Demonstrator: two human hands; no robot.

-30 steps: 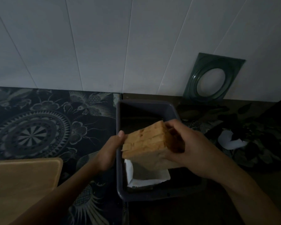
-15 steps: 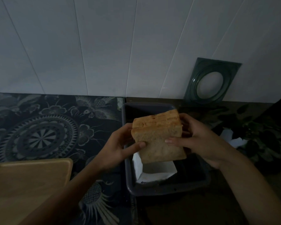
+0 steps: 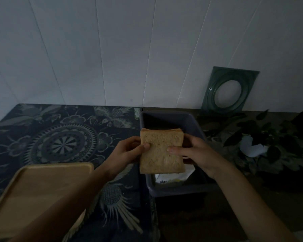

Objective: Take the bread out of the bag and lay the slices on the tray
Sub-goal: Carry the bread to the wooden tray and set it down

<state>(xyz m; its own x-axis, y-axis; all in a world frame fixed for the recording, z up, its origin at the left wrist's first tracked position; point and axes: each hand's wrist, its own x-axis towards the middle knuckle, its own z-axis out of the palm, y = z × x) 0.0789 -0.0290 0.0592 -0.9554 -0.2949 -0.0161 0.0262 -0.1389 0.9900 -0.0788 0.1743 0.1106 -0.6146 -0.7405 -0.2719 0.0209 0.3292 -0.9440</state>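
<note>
A square stack of pale brown bread slices (image 3: pixel 162 151) stands upright, face toward the camera. The left hand (image 3: pixel 128 153) and right hand (image 3: pixel 193 151) pinch its sides above a dark plastic bin (image 3: pixel 196 123).

Both hands hold a stack of bread slices (image 3: pixel 162 151) upright above a dark plastic tub (image 3: pixel 171 117) — the left hand (image 3: pixel 128 152) grips its left edge, the right hand (image 3: pixel 192 151) its right, thumbs pressed on the near face. A white bag (image 3: pixel 173 177) lies in the tub beneath. The wooden tray (image 3: pixel 38 193) sits lower left on the patterned bench cloth (image 3: pixel 59 137), well apart from the bread. A green frame (image 3: pixel 229 91) leans against the white wall (image 3: pixel 129 49) — dim light throughout.
</note>
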